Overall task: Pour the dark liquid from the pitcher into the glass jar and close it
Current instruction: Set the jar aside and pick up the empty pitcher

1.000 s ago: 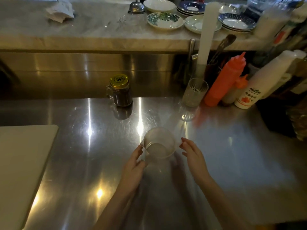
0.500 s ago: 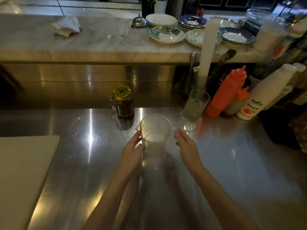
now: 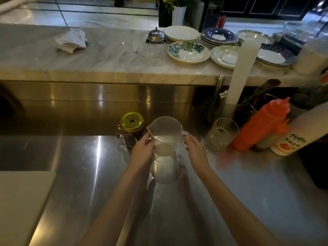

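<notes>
A clear plastic pitcher (image 3: pixel 166 137) stands on the steel counter (image 3: pixel 248 192), spout to the left, and looks empty of dark liquid. My left hand (image 3: pixel 142 153) presses its left wall. On the other side, my right hand (image 3: pixel 197 153) has its fingers at the handle. Just behind and left of the pitcher is the glass jar (image 3: pixel 132 122), holding dark contents, with a gold lid on top. The pitcher and my left fingers hide part of the jar's right side.
A ribbed tumbler (image 3: pixel 221 134), an orange squeeze bottle (image 3: pixel 260 126) and a white bottle (image 3: pixel 301 132) stand to the right. A pale cutting board (image 3: pixel 21 201) lies at the near left. Plates (image 3: pixel 188 52) sit on the raised marble ledge behind.
Both hands have moved the pitcher away from me, toward the back of the counter, until it sits right beside the jar. The jar has not moved.
</notes>
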A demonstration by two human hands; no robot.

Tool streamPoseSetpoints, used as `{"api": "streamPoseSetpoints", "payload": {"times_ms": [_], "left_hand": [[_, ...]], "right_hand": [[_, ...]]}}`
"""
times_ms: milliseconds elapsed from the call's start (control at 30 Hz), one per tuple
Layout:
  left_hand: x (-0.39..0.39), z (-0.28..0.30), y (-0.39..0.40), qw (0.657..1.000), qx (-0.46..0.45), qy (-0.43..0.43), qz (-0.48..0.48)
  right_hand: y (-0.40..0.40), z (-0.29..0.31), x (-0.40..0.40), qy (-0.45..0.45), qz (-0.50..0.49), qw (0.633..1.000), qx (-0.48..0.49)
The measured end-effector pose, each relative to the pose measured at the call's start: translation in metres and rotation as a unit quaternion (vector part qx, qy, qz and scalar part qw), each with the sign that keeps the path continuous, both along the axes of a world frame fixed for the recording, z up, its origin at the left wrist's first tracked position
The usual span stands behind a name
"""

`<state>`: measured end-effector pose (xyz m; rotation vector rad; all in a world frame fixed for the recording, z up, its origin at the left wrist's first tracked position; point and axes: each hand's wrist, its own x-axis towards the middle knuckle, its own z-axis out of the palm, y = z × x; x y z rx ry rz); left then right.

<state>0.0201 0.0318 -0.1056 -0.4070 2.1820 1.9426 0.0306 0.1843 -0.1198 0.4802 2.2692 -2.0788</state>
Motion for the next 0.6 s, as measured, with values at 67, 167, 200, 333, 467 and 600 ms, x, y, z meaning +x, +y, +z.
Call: {"api": "streamPoseSetpoints", "payload": {"times_ms": [67,167,200,333,467,600], "left_hand": [[-0.007,-0.007,0.002,1.0,0.007,-0.011,0.011],[-0.013,-0.013,0.004,1.0,0.001,-0.029,0.009],[-0.014,-0.016,0.004,1.0,0.0,-0.03,0.009],[-0.017,-0.019,0.004,0.999,-0.007,-0.032,-0.005],[-0.014,-0.018,0.002,0.999,-0.005,-0.03,-0.012],[-0.005,-0.004,-0.007,0.999,-0.042,-0.026,-0.011]], "right_hand": [[0.001,-0.008,-0.008,-0.01,-0.002,1.0,-0.002],[0.001,-0.015,-0.015,-0.019,0.003,1.0,-0.002],[0.001,-0.018,-0.016,-0.019,0.002,1.0,-0.002],[0.002,-0.025,-0.019,-0.015,0.007,1.0,0.014],[0.002,-0.025,-0.018,-0.015,0.004,0.999,0.039],[0.005,-0.003,-0.011,-0.003,-0.001,0.997,0.078]]}}
